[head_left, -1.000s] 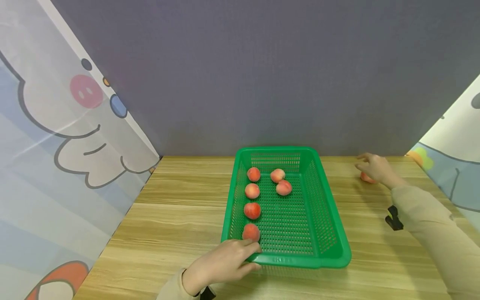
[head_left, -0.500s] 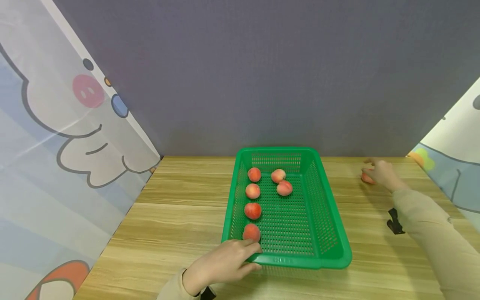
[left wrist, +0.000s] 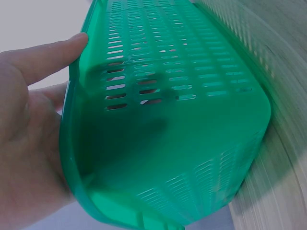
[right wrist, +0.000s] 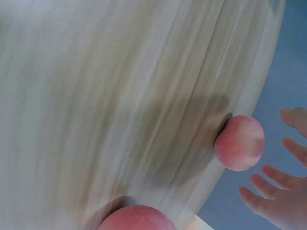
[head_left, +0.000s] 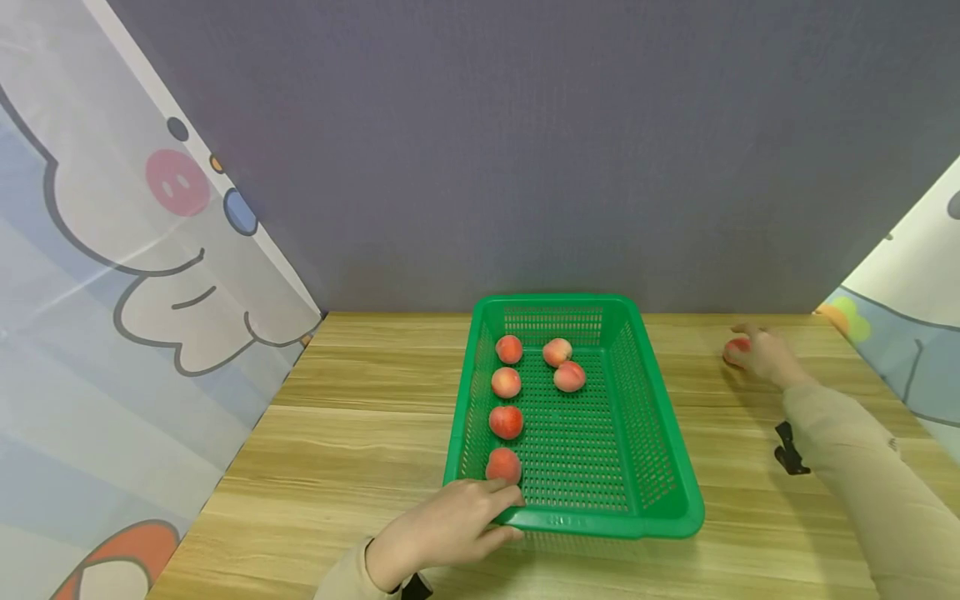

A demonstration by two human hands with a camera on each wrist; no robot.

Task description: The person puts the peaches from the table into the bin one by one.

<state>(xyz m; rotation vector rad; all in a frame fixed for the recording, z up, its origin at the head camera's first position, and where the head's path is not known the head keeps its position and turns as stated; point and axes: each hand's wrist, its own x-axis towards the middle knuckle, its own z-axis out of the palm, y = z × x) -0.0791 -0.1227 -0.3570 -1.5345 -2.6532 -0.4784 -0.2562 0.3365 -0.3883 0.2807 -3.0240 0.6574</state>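
Note:
A green slotted basket [head_left: 647, 417] stands mid-table with several peaches in it, the nearest peach [head_left: 502, 464] by its front left corner. My left hand [head_left: 448, 527] grips that corner, fingers over the rim. In the left wrist view the thumb of this left hand [left wrist: 33, 143] lies along the rim of the basket [left wrist: 168, 158]. At the far right my right hand [head_left: 762, 355] hovers at a loose peach [head_left: 734, 349] on the table. In the right wrist view its fingers [right wrist: 273, 206] are spread beside that peach [right wrist: 239, 143], not closed round it. A second loose peach [right wrist: 136, 219] lies close by.
The wooden table [head_left: 360, 433] is closed in by a grey back wall [head_left: 525, 167] and cartoon-printed curtains, one on the left [head_left: 135, 292] and one on the right [head_left: 907, 317]. A black clip [head_left: 787, 448] hangs at my right sleeve.
My right hand has shifted slightly right and back, and its spread fingers have drawn in over the loose peach. The left hand and the basket have stayed put.

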